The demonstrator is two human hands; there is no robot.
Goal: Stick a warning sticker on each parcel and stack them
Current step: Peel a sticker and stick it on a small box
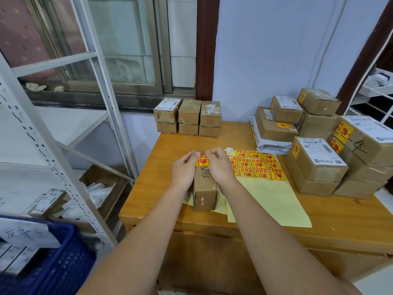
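Nearest the camera, two bare forearms reached forward over the front edge of a wooden table (148, 201). Between them a long, narrow cardboard parcel (204, 188) lay flat on the tabletop with its short end toward the person, resting partly on pale yellow backing paper (274, 201). Handwritten digits ran along its top face. At the parcel's far end sat a red-and-yellow warning sticker (202, 162), flanked by both hands. The left hand (184, 170) had its fingers curled at the sticker's left edge, and the right hand (219, 165) had its fingers and thumb curled at the right edge, both fingertips down on the sticker and parcel top; whether they pinched the sticker or only pressed it flat could not be told. Just right of the hands lay a sheet of unused stickers (255, 165) on the yellow paper. Farther right stood a pile of stickered parcels (331, 150), several showing the same warning label, with a grey mailing bag (272, 143) beneath some of them. At the table's far edge, against the wall, six small boxes (188, 118) stood in two layers of three. A white metal shelf rack (63, 145) stood to the left, with a blue crate (63, 262) near its foot.
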